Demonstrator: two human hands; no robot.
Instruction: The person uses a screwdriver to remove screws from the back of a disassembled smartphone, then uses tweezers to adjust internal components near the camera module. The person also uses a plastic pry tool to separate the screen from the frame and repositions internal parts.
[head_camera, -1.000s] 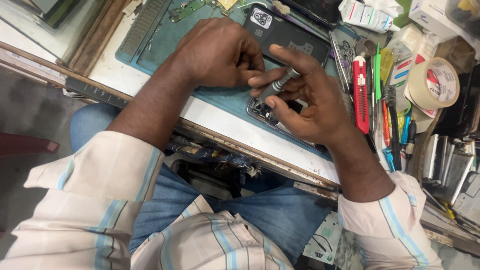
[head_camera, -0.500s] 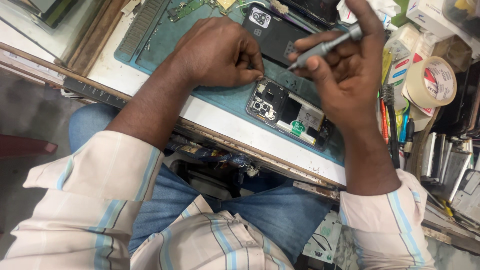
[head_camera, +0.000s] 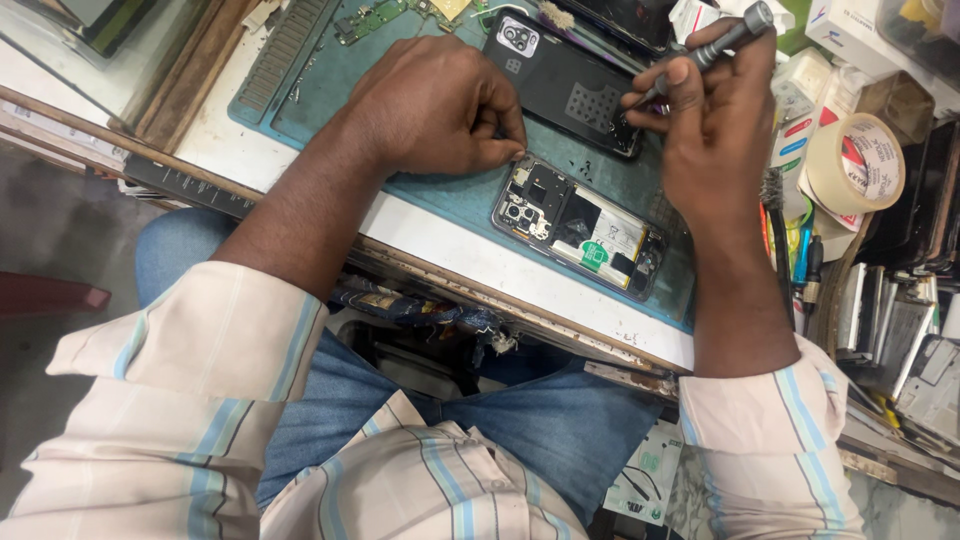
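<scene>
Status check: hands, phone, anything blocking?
Left hand fingertips at opened phone. Right hand grip shut on screwdriver, tip by back cover. Nothing blocking.

The opened phone (head_camera: 578, 226) shows bare metal shields, a glossy white battery label and dark matt plastic framing; beneath it lies a teal work mat (head_camera: 320, 100), matt and scuffed; just above the phone, a black back cover (head_camera: 565, 85) looks smooth, faintly glossy plastic; the screwdriver (head_camera: 712, 48) has a dull grey metal shaft; right of the phone, a tape roll (head_camera: 855, 165) looks papery, matt beige.
</scene>
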